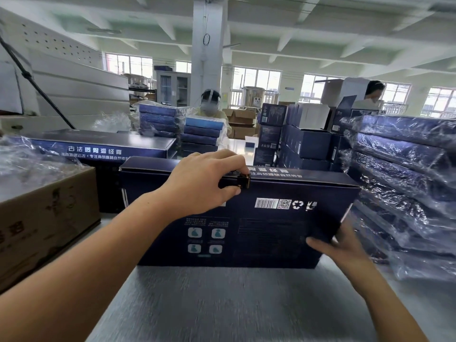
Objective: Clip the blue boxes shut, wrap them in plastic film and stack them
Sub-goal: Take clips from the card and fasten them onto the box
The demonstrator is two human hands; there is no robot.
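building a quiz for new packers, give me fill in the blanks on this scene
The left hand pinches a ____ on the top edge of the blue box.
The right hand holds that box's lower ____ corner.
The stack of boxes on the right is wrapped in plastic ____.
Missing: clip; right; film.

We are in a factory packing hall: film-wrapped blue boxes (404,169) pile high at three o'clock, a brown carton (44,218) sits at nine, a masked worker (209,104) shows behind more blue stacks (158,122) at twelve, with a concrete pillar (207,58) and wide windows (256,79) beyond.
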